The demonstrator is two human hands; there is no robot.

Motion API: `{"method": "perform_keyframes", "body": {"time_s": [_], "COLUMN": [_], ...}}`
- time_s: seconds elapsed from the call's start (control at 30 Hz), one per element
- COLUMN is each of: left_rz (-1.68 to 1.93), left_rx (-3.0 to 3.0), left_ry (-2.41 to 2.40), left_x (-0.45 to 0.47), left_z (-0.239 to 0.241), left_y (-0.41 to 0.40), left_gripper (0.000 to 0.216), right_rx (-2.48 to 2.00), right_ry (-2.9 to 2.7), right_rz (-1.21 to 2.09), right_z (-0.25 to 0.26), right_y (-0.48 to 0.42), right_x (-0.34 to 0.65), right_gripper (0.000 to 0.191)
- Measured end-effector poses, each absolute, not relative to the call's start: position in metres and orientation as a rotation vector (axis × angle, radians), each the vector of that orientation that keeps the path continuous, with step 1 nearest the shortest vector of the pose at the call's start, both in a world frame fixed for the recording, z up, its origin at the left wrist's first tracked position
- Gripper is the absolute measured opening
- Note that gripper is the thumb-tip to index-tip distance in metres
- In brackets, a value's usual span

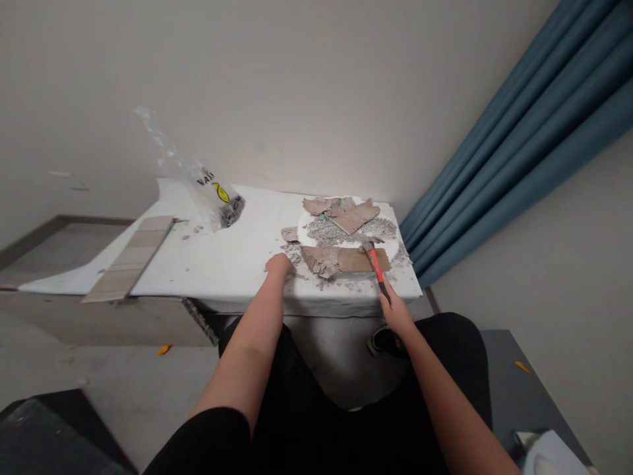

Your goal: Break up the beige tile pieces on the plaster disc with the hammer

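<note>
My right hand (pixel 394 309) is wrapped round the black lower grip of a hammer (pixel 376 264) with a red and black handle. The hammer's metal head lies over a flat brownish tile strip (pixel 353 259), whose left part carries crusty grey mortar. At the left end of that strip, my left hand (pixel 279 265) is closed low over the crumbs on the white tabletop; whatever its fingers hold is hidden. Behind the strip, broken slabs (pixel 356 216) rest on a heap of grey rubble (pixel 321 231) on a white round surface. A small chunk (pixel 289 235) sits just beyond my left hand.
On the left of the white-covered table (pixel 252 244) stands a clear plastic bag (pixel 212 198) with dark bits in its bottom. A long tile plank (pixel 132 257) overhangs the table's front edge. Blue curtains (pixel 514 138) hang at the right, and a wall runs behind.
</note>
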State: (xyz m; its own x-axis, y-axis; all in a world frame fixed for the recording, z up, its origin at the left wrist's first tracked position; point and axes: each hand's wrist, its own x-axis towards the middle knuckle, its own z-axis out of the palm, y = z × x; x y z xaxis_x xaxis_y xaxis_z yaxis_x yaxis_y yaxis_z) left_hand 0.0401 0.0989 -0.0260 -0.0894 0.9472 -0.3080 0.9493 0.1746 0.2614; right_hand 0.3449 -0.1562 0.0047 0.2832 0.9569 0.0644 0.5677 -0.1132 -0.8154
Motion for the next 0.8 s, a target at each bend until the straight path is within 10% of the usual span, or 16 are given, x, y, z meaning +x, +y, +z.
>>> {"method": "perform_keyframes", "body": {"time_s": [0.4, 0.8], "left_rz": [0.13, 1.15], "left_rx": [1.773, 1.704], "left_ry": [2.1, 1.72], "left_x": [0.041, 0.059], "left_z": [-0.028, 0.015], "left_y": [0.095, 0.106], "left_gripper": [0.04, 0.018], "right_rx": [-1.23, -1.023], "right_ry": [-0.604, -0.276], "right_rz": [1.382, 1.497], "right_z": [-0.012, -0.009], "right_y": [-0.164, -0.164], "right_x": [0.347, 0.343], "right_gripper": [0.092, 0.041]}}
